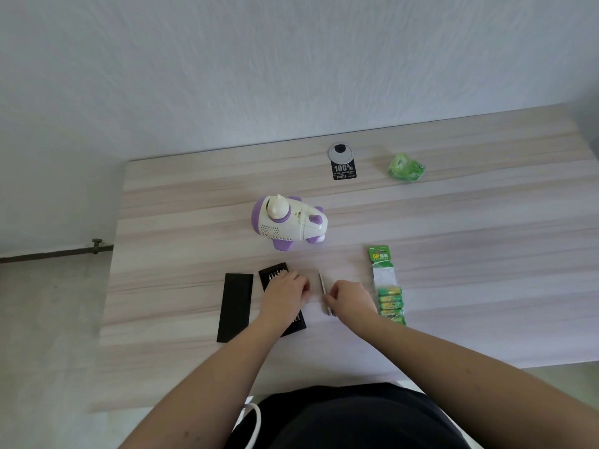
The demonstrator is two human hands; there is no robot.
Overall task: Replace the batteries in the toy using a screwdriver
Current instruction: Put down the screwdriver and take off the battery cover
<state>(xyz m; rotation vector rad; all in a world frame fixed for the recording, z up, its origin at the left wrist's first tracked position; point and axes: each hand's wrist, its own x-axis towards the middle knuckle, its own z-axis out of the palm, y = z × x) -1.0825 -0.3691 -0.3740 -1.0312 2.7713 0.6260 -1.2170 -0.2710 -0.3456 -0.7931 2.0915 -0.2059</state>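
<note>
The toy (289, 223) stands beyond both hands; left hand (285, 294) lies curled on the bit case (281, 298) (grip unclear), right hand (350, 298) pinches the screwdriver (323, 288).

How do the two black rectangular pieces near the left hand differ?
The black lid lies plain and fully exposed; the bit tray shows rows of bits and is partly covered by the left hand. The lid sits farther left. Both lie flat on the table, similarly angled.

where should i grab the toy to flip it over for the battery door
Take the toy across its white middle body, coming from above. It lies on its side, tapered end pointing right; the purple feet and the knob on top are small and likely slippery. The body is the widest, plainest part.
</note>
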